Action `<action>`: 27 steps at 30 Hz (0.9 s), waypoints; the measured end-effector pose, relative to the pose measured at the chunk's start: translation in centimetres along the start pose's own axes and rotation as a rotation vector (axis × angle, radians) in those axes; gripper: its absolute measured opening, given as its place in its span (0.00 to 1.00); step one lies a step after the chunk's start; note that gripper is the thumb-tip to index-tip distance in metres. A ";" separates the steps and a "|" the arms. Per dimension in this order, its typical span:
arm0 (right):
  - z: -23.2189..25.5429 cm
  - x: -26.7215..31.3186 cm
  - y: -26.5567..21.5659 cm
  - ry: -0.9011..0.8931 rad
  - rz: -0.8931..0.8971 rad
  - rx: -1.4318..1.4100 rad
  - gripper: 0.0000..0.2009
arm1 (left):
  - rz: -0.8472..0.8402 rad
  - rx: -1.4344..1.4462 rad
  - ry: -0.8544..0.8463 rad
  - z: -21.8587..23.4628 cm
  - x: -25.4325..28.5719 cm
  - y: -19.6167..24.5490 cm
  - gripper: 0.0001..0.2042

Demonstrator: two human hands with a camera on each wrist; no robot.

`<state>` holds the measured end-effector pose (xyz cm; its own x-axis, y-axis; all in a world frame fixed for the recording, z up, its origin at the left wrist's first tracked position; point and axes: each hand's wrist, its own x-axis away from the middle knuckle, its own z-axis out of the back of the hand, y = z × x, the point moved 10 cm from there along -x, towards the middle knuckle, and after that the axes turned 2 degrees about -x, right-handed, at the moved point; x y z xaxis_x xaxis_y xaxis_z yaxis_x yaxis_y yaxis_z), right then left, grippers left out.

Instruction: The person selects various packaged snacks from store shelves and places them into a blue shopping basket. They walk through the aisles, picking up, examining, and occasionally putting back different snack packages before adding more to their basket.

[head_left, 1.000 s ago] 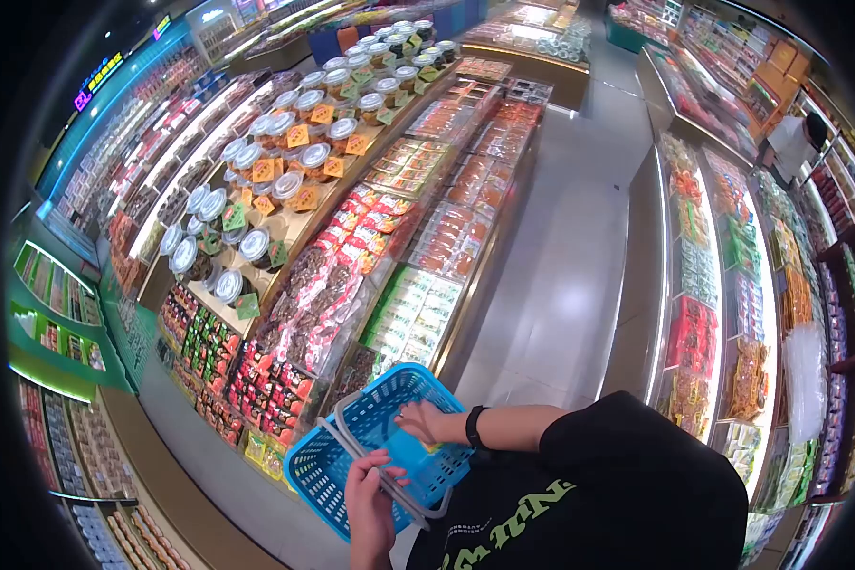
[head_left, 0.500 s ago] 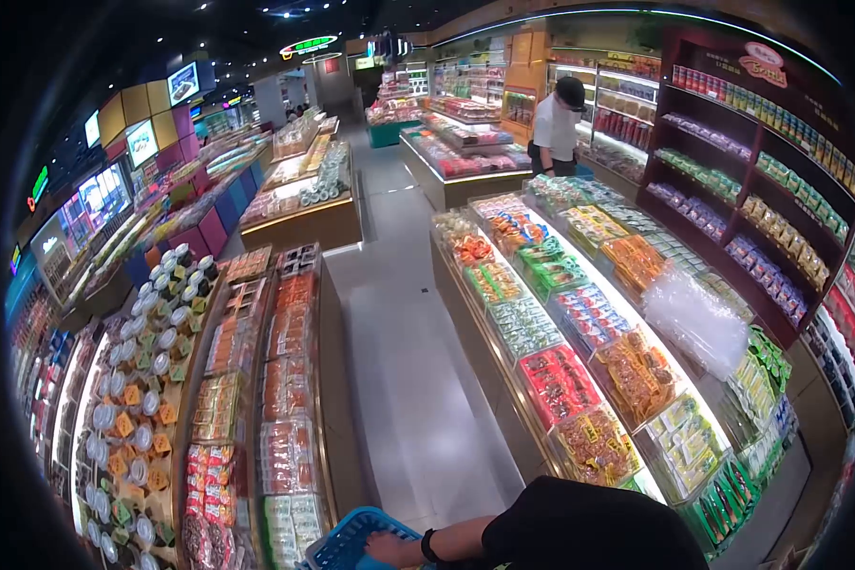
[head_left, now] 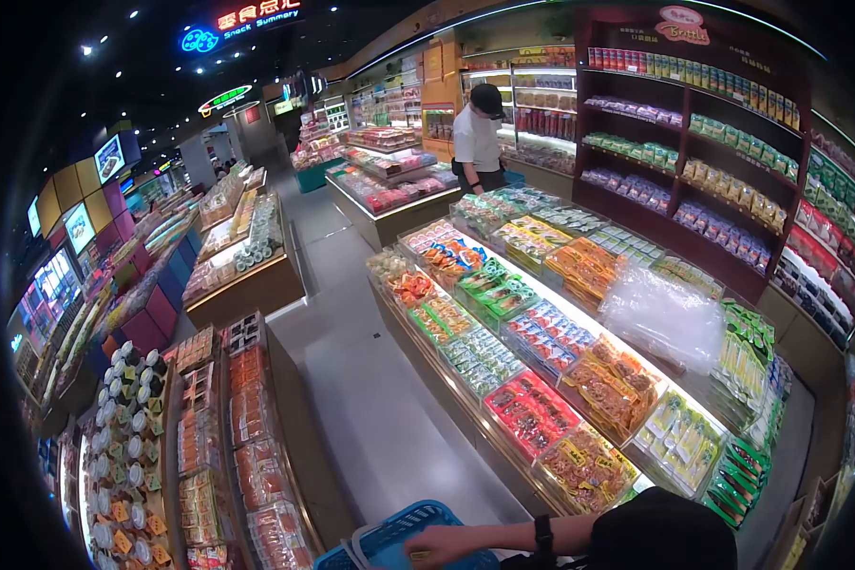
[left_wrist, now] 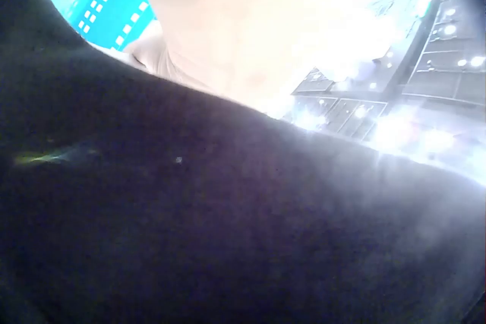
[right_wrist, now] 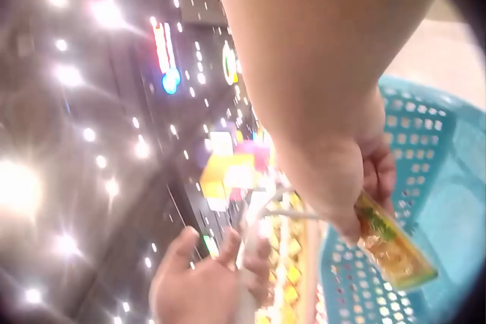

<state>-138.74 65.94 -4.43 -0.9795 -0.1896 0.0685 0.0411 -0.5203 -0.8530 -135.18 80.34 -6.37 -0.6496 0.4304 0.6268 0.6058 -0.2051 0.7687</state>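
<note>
A blue plastic shopping basket [head_left: 418, 515] with a grey handle [head_left: 355, 551] is at the bottom edge of the head view. Over it reaches my right hand [head_left: 434, 545], a dark band on its wrist. In the right wrist view that hand [right_wrist: 326, 168] pinches a small yellow-and-green snack packet [right_wrist: 396, 254] above the basket's perforated wall. My left hand [right_wrist: 201, 286] shows lower left there, fingers curled about the basket handle [right_wrist: 246, 263]; it lies below the head view. The left wrist view is mostly dark, with overexposed skin and a corner of the basket [left_wrist: 114, 9].
A display counter [head_left: 489, 442] of packaged snacks stands to the right, a plastic sheet [head_left: 660, 313] over part of it. Another counter [head_left: 247, 408] stands left of the aisle [head_left: 351, 399]. A person in a white shirt [head_left: 477, 138] is beyond the right counter, near tall shelves [head_left: 684, 142].
The head view has swung up and right, from the left counter toward the right counter and shelves. The basket now sits lower in view, and my left hand has left the head view.
</note>
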 end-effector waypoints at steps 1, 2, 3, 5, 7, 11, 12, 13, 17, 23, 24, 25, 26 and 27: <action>2.1 0.8 1.3 0.048 -0.001 -0.105 0.16 | 0.001 -0.012 -0.016 -0.5 -1.1 0.9 0.17; 3.9 1.6 2.6 0.094 -0.001 -0.210 0.18 | -0.029 -0.082 -0.087 -1.5 -2.4 1.9 0.17; 6.8 2.6 3.2 0.247 -0.064 -0.258 0.18 | -0.054 -0.150 -0.153 -2.3 -3.5 2.6 0.17; 10.6 3.4 3.0 0.414 -0.138 -0.308 0.18 | -0.106 -0.185 -0.217 -3.6 -5.8 4.2 0.17; 14.6 4.7 3.9 0.750 -0.289 -0.439 0.16 | -0.168 -0.216 -0.297 -5.1 -8.1 6.7 0.18; 15.4 1.4 3.5 0.767 -0.397 -0.499 0.20 | -0.206 -0.368 -0.497 -8.2 -10.7 10.5 0.19; 15.5 0.2 3.1 0.802 -0.351 -0.535 0.18 | -0.210 -0.356 -0.556 -8.9 -11.0 11.5 0.19; 15.5 -1.0 2.9 0.836 -0.303 -0.572 0.16 | -0.207 -0.359 -0.571 -9.4 -11.4 12.7 0.19; 15.0 -4.8 4.9 1.009 -0.271 -0.734 0.13 | -0.233 -0.565 -0.730 -10.7 -13.9 14.6 0.18; 18.1 -5.7 5.1 1.194 -0.275 -0.735 0.15 | -0.347 -0.556 -0.829 -12.4 -15.1 17.0 0.20; 19.3 -5.3 4.3 1.241 -0.284 -0.665 0.14 | -0.407 -0.513 -0.848 -12.7 -15.5 17.6 0.20; 20.5 -4.8 4.3 1.298 -0.310 -0.609 0.14 | -0.407 -0.625 -0.802 -12.6 -16.4 17.6 0.17; 21.3 -4.2 4.6 1.347 -0.349 -0.566 0.14 | -0.388 -0.743 -0.754 -12.5 -17.2 17.5 0.15; 22.5 -3.3 4.2 1.457 -0.316 -0.546 0.13 | -0.356 -0.614 -0.732 -13.0 -16.6 18.2 0.15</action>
<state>-130.89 45.66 3.37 -0.2903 0.9569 0.0122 0.0490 0.0276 -0.9984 -119.32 58.02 -1.14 -0.1810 0.9443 0.2750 -0.0419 -0.2868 0.9571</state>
